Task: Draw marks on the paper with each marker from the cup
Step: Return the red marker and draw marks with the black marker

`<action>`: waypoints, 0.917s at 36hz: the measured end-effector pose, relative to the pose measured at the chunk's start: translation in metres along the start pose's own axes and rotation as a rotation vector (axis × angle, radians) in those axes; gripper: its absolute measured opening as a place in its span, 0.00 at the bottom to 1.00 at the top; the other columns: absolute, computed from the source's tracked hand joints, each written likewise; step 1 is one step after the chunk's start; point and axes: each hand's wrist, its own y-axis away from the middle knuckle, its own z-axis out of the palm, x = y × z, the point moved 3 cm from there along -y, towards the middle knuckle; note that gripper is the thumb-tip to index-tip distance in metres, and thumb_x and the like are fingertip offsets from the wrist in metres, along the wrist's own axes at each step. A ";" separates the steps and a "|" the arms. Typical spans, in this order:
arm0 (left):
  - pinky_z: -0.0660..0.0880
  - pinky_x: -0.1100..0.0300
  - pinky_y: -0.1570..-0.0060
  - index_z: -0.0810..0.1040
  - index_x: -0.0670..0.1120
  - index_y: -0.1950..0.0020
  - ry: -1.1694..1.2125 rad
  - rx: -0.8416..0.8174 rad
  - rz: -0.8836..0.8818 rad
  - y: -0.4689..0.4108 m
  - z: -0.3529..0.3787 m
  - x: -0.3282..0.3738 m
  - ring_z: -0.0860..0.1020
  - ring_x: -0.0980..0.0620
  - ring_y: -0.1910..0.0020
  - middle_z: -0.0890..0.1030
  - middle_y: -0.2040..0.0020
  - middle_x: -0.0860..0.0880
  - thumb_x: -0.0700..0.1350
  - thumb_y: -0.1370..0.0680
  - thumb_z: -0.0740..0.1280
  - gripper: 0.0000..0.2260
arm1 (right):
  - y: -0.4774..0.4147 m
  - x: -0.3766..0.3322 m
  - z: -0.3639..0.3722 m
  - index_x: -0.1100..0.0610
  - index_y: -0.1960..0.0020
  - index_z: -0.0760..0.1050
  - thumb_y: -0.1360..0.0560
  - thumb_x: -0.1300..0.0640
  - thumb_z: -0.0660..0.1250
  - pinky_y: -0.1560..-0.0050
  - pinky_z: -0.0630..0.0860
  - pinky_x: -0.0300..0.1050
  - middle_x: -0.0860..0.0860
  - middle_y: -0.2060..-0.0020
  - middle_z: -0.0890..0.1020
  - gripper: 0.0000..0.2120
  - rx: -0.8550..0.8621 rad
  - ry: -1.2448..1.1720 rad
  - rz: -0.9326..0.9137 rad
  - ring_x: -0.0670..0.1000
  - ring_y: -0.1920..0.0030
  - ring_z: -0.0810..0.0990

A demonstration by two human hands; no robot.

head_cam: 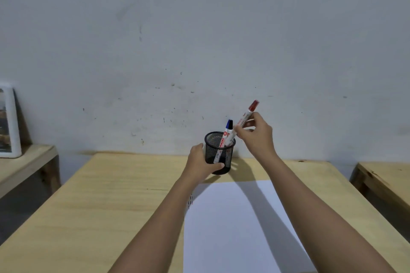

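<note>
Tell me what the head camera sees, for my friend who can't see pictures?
The right hand holds a red-capped marker above a black mesh cup that the left hand grips. A blue-capped marker stands in the cup, and white paper lies nearer on the wooden table.

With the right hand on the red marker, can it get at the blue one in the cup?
Probably yes, once freed. The right hand grips the red marker just above the mesh cup. The blue marker stands beside it, cap clear of the rim, nothing covering it.
</note>
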 end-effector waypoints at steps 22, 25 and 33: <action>0.75 0.54 0.46 0.73 0.45 0.42 0.051 0.139 0.117 -0.033 0.018 -0.014 0.75 0.48 0.45 0.76 0.46 0.47 0.50 0.42 0.79 0.31 | -0.015 0.041 0.036 0.62 0.65 0.74 0.33 0.63 0.70 0.78 0.65 0.30 0.51 0.71 0.73 0.06 -0.124 0.261 0.209 0.47 0.72 0.70; 0.75 0.52 0.46 0.73 0.45 0.43 0.047 0.127 0.126 -0.035 0.018 -0.014 0.75 0.48 0.45 0.77 0.46 0.47 0.50 0.41 0.79 0.30 | -0.017 0.043 0.040 0.57 0.65 0.67 0.33 0.63 0.70 0.74 0.64 0.36 0.51 0.67 0.72 0.11 -0.112 0.273 0.249 0.47 0.70 0.69; 0.76 0.51 0.45 0.74 0.46 0.43 0.085 0.111 0.126 -0.037 0.019 -0.017 0.76 0.49 0.46 0.77 0.46 0.47 0.50 0.42 0.79 0.30 | -0.022 0.041 0.045 0.56 0.70 0.64 0.29 0.57 0.68 0.73 0.61 0.38 0.50 0.72 0.70 0.16 -0.051 0.233 0.256 0.48 0.71 0.69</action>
